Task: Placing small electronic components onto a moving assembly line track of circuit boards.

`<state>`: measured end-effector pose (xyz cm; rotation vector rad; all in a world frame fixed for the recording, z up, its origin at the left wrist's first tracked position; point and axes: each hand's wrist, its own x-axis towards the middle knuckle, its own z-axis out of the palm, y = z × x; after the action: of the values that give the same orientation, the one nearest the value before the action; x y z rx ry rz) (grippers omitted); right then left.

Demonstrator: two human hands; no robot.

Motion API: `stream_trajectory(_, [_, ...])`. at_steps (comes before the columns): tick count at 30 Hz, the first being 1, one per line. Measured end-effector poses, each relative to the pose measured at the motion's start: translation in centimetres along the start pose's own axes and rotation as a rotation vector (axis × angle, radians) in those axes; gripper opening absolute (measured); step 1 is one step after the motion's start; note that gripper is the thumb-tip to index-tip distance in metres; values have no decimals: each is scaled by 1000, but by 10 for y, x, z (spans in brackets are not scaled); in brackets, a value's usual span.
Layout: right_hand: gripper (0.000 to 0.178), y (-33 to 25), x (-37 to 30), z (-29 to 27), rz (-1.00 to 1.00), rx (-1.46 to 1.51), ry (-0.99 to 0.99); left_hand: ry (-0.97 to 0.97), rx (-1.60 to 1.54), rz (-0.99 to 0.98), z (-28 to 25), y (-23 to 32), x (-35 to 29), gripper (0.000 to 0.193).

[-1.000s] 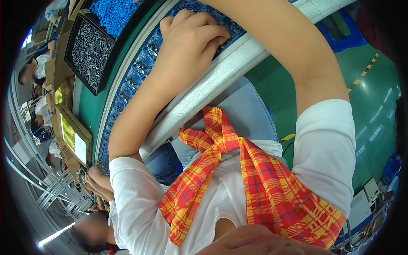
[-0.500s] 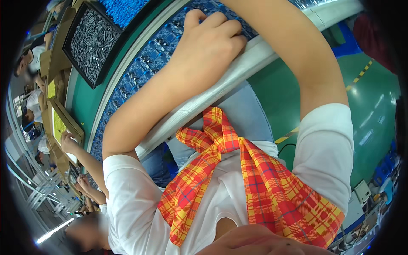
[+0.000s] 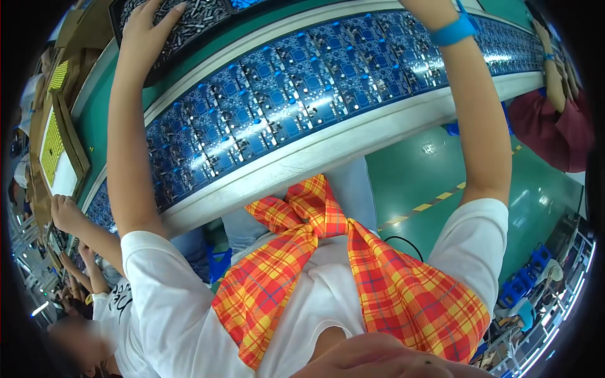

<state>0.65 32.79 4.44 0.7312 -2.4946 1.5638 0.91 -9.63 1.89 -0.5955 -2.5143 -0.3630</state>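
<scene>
Head view is showing a pale rail (image 3: 315, 150) edging blue circuit boards (image 3: 277, 97), with room between left hand (image 3: 144, 33), spreading wide over a black tray (image 3: 179, 61), and right hand (image 3: 432, 11), whose fingers are hiding, so I cannot tell their grip. Dark writing (image 3: 118, 297) is marking a neighbour's white shirt (image 3: 107, 318). Boards are looking shiny, with silver spots.

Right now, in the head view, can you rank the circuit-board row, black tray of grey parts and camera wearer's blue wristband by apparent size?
1. Circuit-board row, largest
2. Black tray of grey parts
3. Blue wristband, smallest
</scene>
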Motion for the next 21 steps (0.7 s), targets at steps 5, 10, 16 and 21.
stream_trajectory(5, [18, 22, -35, -48, 156, -292, -33, -152, -177, -233, 3, 6, 5, 28])
stream_trajectory(10, [12, 36, -54, -49, 289, -194, -2, -29, 16, -151, -12, 41, 9, 16])
stream_trajectory(16, [24, 58, -60, -70, 132, -458, -93, 58, -185, -162, -35, 95, 13, 12])
stream_trajectory(21, [22, 57, -55, -63, 93, -629, -203, 2, -322, -343, -53, 132, 14, 11])
